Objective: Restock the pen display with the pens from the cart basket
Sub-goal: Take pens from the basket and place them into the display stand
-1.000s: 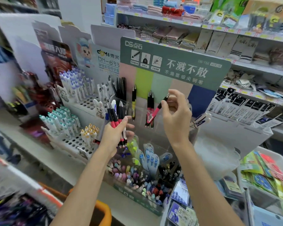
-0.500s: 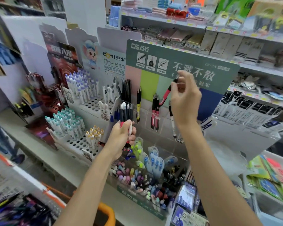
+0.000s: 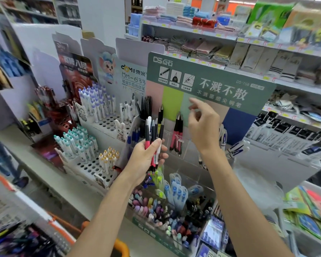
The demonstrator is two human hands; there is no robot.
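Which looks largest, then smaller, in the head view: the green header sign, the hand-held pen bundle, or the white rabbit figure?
1. green header sign
2. pen bundle, helped by nearness to the camera
3. white rabbit figure

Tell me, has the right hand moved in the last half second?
Yes. The right hand dropped: half a second ago its fingers overlapped the lettering on the green sign; now they sit just under its lower edge and hold nothing.

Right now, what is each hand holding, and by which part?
The left hand grips a bundle of pens around their lower barrels, clicker ends up. The right hand holds nothing.
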